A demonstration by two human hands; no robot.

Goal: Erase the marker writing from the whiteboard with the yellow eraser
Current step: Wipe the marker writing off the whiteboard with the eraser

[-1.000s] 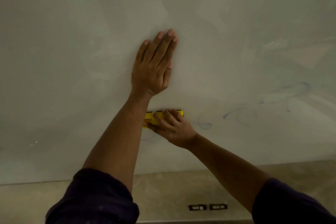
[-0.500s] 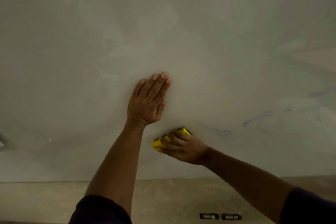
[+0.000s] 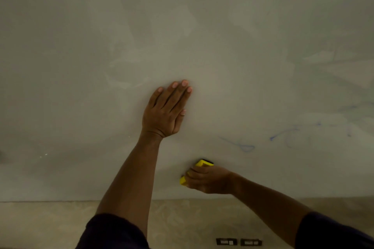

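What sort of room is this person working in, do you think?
Probably an office, meeting room or classroom, though little shows. A big glossy whiteboard fills the wall, with faint blue marker writing on it. Below it is a beige wall with two outlets. The right hand grips a yellow eraser.

Beige wall [image 3: 50, 224] — two outlets [image 3: 238, 241]

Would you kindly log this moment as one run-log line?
left hand: flat on whiteboard | right hand: gripping yellow eraser against board | blue marker traces: remain up-right of eraser
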